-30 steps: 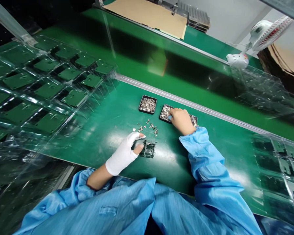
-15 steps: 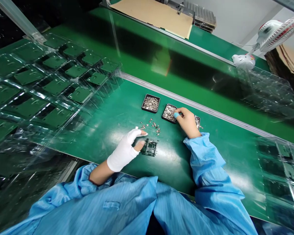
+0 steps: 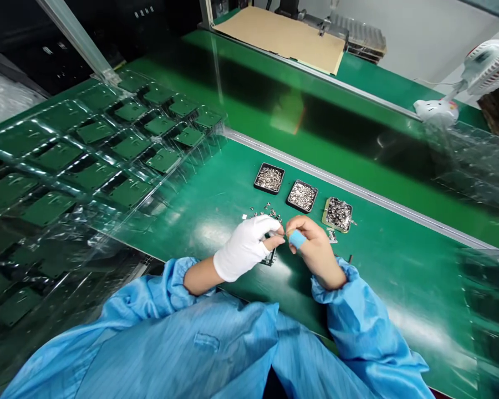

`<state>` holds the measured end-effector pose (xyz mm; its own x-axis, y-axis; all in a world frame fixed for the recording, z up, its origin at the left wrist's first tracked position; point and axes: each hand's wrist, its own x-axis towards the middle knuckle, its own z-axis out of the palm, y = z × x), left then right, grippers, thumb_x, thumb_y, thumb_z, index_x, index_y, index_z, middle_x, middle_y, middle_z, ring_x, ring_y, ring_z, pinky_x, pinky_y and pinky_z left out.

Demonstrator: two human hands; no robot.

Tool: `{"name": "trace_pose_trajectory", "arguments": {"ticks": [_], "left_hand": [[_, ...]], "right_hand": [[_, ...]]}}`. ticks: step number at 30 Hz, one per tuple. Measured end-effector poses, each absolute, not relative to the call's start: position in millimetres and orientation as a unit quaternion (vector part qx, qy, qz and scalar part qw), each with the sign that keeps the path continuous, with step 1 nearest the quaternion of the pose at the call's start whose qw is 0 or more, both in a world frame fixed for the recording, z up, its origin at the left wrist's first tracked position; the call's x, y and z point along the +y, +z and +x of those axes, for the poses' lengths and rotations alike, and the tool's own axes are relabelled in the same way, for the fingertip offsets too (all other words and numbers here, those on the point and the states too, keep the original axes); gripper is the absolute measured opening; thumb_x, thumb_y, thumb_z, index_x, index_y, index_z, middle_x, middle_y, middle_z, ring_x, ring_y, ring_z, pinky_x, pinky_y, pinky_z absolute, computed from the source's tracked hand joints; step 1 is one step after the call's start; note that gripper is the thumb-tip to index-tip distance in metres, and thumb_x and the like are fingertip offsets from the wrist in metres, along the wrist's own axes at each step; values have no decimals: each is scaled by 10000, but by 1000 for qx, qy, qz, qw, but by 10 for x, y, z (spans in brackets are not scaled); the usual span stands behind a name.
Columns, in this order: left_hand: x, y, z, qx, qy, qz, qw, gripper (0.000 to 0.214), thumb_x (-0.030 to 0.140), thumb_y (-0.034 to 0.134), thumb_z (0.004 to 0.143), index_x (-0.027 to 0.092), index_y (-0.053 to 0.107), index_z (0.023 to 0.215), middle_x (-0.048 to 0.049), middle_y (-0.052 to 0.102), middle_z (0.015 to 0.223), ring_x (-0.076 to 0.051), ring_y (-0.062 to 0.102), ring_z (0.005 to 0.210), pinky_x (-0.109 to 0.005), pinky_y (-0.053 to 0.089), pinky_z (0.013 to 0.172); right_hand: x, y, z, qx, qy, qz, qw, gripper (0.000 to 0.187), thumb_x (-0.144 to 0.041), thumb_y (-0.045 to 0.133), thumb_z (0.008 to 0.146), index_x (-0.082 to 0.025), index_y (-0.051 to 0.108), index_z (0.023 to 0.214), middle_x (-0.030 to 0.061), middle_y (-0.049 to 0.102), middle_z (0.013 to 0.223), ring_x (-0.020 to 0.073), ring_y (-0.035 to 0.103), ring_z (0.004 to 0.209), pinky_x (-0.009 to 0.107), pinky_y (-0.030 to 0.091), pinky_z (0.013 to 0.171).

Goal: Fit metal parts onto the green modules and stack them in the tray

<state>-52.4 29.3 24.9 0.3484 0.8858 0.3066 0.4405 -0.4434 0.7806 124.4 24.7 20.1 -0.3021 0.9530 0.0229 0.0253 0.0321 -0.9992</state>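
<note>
While the left hand (image 3: pixel 245 247), in a white glove that leaves the tips of thumb and forefinger bare, curls those two tips together, the right hand (image 3: pixel 316 254), bare but for a light-blue band (image 3: pixel 296 239) around one digit, draws its fingertips into a pinch just beside them; whether either grasps a tiny part I cannot tell. Beneath the left fingertips, toward the near edge of the glossy green surface (image 3: pixel 399 277), lies a dark, frame-like assembly (image 3: pixel 268 259), mostly hidden by the glove. Just beyond that hand are scattered silvery metal pieces (image 3: pixel 273 212) and a tiny white square (image 3: pixel 244 216). Nearer the surface's far edge, bordered by a pale metal strip (image 3: pixel 336 178), a slanting row holds a black square left tray (image 3: pixel 266 190), a black square middle tray (image 3: pixel 298 208) and a yellowish-rimmed right tray (image 3: pixel 326 215), all full of small metal parts. Along the surface's left edge spreads a clear plastic compartment tray (image 3: pixel 149 198) with flat green plates (image 3: pixel 131 191).
</note>
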Motion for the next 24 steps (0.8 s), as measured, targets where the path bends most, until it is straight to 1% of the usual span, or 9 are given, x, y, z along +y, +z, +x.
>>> {"name": "trace_pose_trajectory", "arguments": {"ticks": [3, 5, 8, 11, 13, 15, 17, 21, 24], "left_hand": [[255, 255, -490, 448, 377, 751, 306, 132, 205, 563, 852, 189, 576, 722, 19, 621, 698, -132, 580, 673, -251, 485, 678], [234, 232, -496, 443, 388, 754, 290, 145, 219, 533, 872, 190, 572, 735, 14, 617, 705, -134, 577, 681, -252, 483, 686], [212, 181, -519, 416, 402, 774, 257, 162, 248, 488, 899, 190, 578, 778, -3, 628, 743, -138, 589, 704, -251, 486, 699], [192, 146, -550, 396, 402, 793, 230, 193, 243, 454, 911, 188, 577, 772, -17, 635, 766, -139, 593, 714, -248, 482, 691], [178, 140, -574, 381, 390, 803, 240, 217, 255, 450, 910, 187, 575, 746, -20, 628, 755, -139, 584, 695, -249, 474, 665], [156, 146, -593, 366, 376, 801, 289, 249, 302, 460, 908, 187, 570, 717, -11, 606, 713, -133, 563, 647, -247, 461, 621], [117, 160, -596, 355, 376, 771, 372, 284, 360, 468, 906, 186, 561, 702, 4, 581, 668, -124, 542, 596, -241, 446, 578], [-19, 192, -551, 361, 394, 657, 532, 301, 415, 483, 901, 182, 535, 719, 30, 537, 607, -99, 505, 510, -220, 421, 511], [-107, 189, -530, 377, 408, 606, 569, 359, 494, 470, 904, 180, 519, 738, 40, 510, 575, -86, 461, 455, -211, 390, 463]], "right_hand": [[130, 198, 1190, -649, 432, -438, 448, 121, -327, 573, 877, -217, 610, 843, 25, 588, 829, 145, 556, 682, 262, 472, 553], [84, 208, 1188, -672, 393, -444, 443, 116, -302, 549, 895, -227, 636, 884, 42, 612, 866, 168, 588, 754, 291, 502, 605], [56, 203, 1211, -667, 428, -434, 428, 149, -331, 544, 912, -229, 652, 919, 47, 627, 876, 166, 605, 724, 307, 518, 618], [49, 177, 1231, -636, 488, -416, 428, 157, -375, 597, 888, -222, 631, 879, 22, 604, 822, 146, 593, 659, 299, 517, 612], [32, 166, 1232, -620, 526, -410, 413, 176, -389, 625, 873, -216, 596, 856, 5, 581, 798, 134, 584, 632, 282, 509, 592], [1, 171, 1222, -621, 558, -393, 385, 187, -393, 595, 898, -214, 559, 861, 0, 569, 807, 125, 583, 622, 269, 500, 578], [-39, 183, 1203, -645, 553, -368, 377, 170, -371, 530, 941, -216, 540, 871, 5, 570, 832, 127, 588, 655, 273, 500, 606], [-112, 187, 1158, -717, 405, -352, 444, 71, -252, 511, 948, -237, 564, 902, 14, 581, 853, 149, 580, 776, 288, 496, 691], [-151, 186, 1144, -767, 292, -334, 463, 117, -178, 513, 925, -252, 573, 994, 28, 598, 868, 163, 586, 797, 289, 498, 689]]}}
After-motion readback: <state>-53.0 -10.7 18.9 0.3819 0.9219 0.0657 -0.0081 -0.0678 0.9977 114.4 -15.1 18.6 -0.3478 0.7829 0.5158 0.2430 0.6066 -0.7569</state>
